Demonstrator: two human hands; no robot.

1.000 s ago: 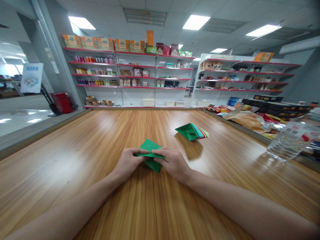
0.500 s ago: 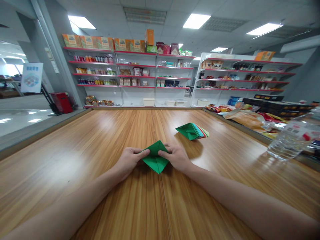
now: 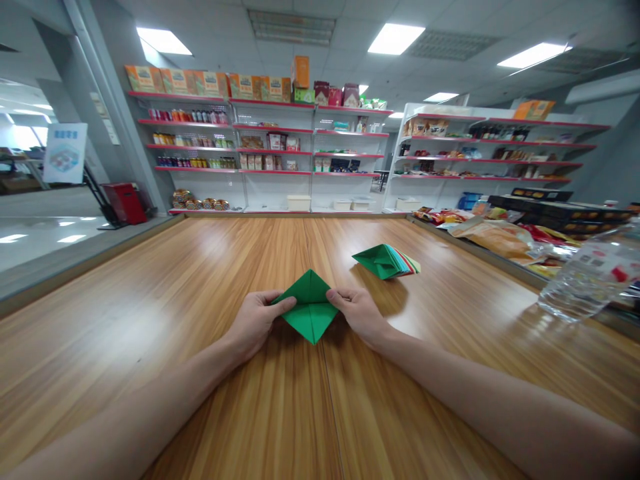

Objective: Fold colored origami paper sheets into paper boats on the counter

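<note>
A green sheet of folded paper (image 3: 311,313) is held between both hands just above the wooden table, one corner toward me and creases crossing at its middle. My left hand (image 3: 257,319) pinches its left corner, thumb on top and fingers underneath. At the right corner my right hand (image 3: 361,313) grips it the same way; the fingers below the paper are partly hidden. Farther off to the right lies a stack of folded papers (image 3: 385,261), green on top with blue, red, white and yellowish edges fanned out.
The wood-grain table (image 3: 225,260) has a raised rim. Along the right stand a clear plastic bottle (image 3: 583,277), snack bags (image 3: 500,237) and black boxes (image 3: 555,210). Stocked shelves (image 3: 270,137) line the back. A sign (image 3: 65,153) and a red box (image 3: 125,203) are at the left.
Both thumbs have moved outward from the paper's middle toward its side corners. The paper now looks more opened out, with its far corner higher in view. The stack has not moved.
</note>
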